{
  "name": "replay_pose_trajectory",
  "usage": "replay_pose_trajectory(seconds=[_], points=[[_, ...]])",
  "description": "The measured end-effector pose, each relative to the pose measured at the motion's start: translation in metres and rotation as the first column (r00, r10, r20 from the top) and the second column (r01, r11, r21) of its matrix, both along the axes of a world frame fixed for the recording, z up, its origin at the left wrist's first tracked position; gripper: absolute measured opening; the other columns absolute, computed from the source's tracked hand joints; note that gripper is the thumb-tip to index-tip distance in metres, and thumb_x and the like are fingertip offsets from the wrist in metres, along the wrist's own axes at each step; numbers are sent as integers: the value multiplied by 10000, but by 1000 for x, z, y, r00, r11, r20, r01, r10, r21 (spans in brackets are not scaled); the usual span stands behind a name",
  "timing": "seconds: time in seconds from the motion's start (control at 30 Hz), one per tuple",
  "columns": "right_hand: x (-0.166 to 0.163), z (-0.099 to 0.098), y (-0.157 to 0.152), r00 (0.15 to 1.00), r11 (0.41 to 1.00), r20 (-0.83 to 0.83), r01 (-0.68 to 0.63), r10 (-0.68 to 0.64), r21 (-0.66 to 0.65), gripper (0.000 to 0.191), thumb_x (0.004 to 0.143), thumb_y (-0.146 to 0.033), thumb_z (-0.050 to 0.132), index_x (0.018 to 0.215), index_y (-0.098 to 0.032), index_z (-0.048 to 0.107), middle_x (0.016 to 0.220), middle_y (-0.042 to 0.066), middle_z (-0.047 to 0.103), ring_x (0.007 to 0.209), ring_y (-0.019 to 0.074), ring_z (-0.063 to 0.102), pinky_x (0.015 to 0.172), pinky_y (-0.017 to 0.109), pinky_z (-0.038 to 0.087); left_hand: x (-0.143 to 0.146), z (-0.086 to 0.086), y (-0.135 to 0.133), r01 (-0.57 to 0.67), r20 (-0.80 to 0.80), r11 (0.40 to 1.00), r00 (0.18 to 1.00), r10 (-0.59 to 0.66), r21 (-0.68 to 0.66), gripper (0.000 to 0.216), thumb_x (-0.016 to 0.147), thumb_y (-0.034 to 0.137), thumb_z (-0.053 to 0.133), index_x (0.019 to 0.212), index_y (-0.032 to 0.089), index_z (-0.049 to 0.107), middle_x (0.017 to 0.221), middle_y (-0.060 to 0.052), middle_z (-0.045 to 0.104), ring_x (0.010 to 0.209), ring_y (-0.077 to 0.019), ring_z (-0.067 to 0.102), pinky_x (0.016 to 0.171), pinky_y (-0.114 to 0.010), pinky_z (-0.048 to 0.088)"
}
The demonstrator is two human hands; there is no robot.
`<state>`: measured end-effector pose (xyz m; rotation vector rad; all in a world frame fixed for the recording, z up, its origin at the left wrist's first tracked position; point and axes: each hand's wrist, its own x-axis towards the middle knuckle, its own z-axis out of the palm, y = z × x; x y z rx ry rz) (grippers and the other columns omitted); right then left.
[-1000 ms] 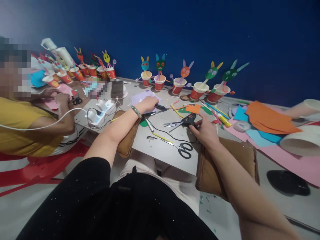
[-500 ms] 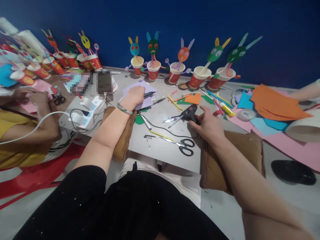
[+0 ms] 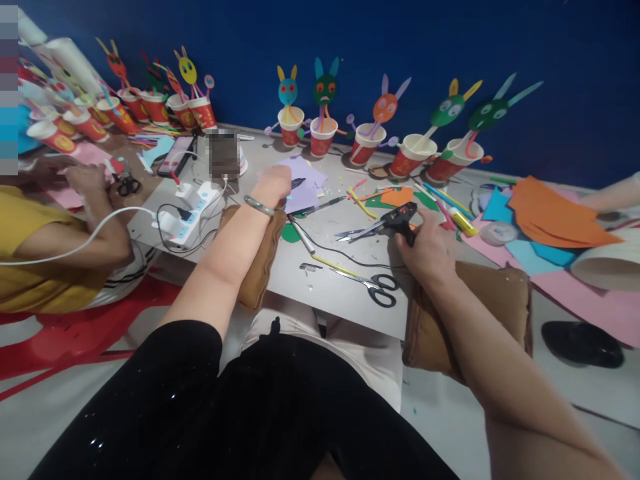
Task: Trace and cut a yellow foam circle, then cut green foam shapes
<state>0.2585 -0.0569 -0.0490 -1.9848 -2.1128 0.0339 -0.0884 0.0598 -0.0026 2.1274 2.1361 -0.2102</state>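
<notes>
Glue gun (image 3: 401, 217) is near the middle of the desk (image 3: 293, 268), the right hand (image 3: 431, 245) curling fingers around its handle; the left hand (image 3: 276, 181) grips a dark tool (image 3: 299, 183) at the purple paper (image 3: 311, 179). Best hold only the handle, nozzle clear of the silver blades (image 3: 356, 233).

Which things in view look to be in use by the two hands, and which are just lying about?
Likely in use:
- black glue gun, in the right hand
- dark tool, apparently in the left hand
- purple paper, by the left hand

Apparently just lying about:
- black-handled scissors
- orange sheets
- tape roll
- yellow tube
</notes>
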Motion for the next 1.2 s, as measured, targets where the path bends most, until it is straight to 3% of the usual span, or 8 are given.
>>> replay_pose_trajectory(seconds=[0.2, 0.4, 0.6, 0.83, 0.9, 0.97, 1.07, 1.2], points=[[8, 23, 15, 987, 989, 66, 145, -146, 11, 663, 974, -339, 512, 1535, 5, 423, 1282, 388, 679, 1128, 446, 653, 932, 516, 391, 9, 1, -11, 157, 87, 969, 981, -176, 190, 468, 959, 80, 471, 1375, 87, 685, 1389, -216, 685, 1306, -303, 659, 1108, -398, 507], [19, 26, 45, 959, 970, 151, 242, -238, -6, 619, 961, -300, 578, 1477, 26, 478, 1170, 405, 690, 964, 392, 646, 827, 490, 312, 32, -3, -21, 479, 105, 864, 862, -497, 154, 339, 921, 296, 647, 1161, 103, 788, 1325, -197, 691, 1258, -333, 627, 1104, -421, 449], [13, 20, 53, 968, 977, 167, 199, -185, -72, 598, 938, -289, 553, 1443, 20, 468, 1081, 377, 684, 893, 365, 625, 744, 459, 311, 45, -13, -26, 527, 58, 840, 842, -537, 125, 406, 901, 268, 667, 1212, 27, 767, 1378, -258, 660, 1348, -386, 579, 1125, -444, 424], [2, 24, 47, 945, 959, 262, 241, -197, -149, 547, 901, -209, 623, 1396, 9, 545, 1116, 379, 704, 1022, 409, 663, 804, 472, 375, 51, -4, -28, 458, -3, 889, 889, -458, -6, 439, 944, 139, 550, 1321, -6, 724, 1361, -276, 694, 1333, -362, 636, 1109, -430, 467], [-7, 30, 43, 932, 977, 343, 172, -121, -124, 478, 909, -215, 631, 1335, 0, 611, 1219, 404, 681, 1133, 453, 635, 859, 500, 390, 50, 1, -28, 452, 1, 892, 892, -452, -33, 430, 905, 125, 587, 1287, 13, 750, 1266, -252, 743, 1254, -347, 684, 1051, -406, 500], [-20, 36, 39, 926, 991, 371, -15, 64, -132, 441, 946, -282, 623, 1294, -16, 663, 1288, 391, 670, 1207, 471, 604, 909, 513, 404, 48, 5, -28, 445, 23, 892, 895, -445, -79, 391, 853, 133, 646, 1207, 44, 789, 1122, -209, 788, 1140, -322, 723, 974, -379, 526], [-40, 39, 35, 871, 899, 275, -330, 407, -288, 387, 985, -323, 586, 1254, -81, 724, 1228, 284, 728, 1170, 405, 637, 923, 463, 443, 44, 9, -30, 463, 77, 873, 886, -457, -153, 275, 816, 176, 698, 1051, 109, 825, 965, -136, 806, 957, -258, 727, 857, -342, 534], [-50, 31, 34, 820, 837, 226, -454, 527, -305, 297, 979, -281, 548, 1119, -162, 781, 1087, 187, 760, 1078, 338, 667, 891, 417, 466, 37, 9, -28, 498, 114, 844, 867, -485, -199, 213, 845, 228, 688, 996, 157, 821, 973, -92, 814, 858, -209, 704, 761, -314, 510]])
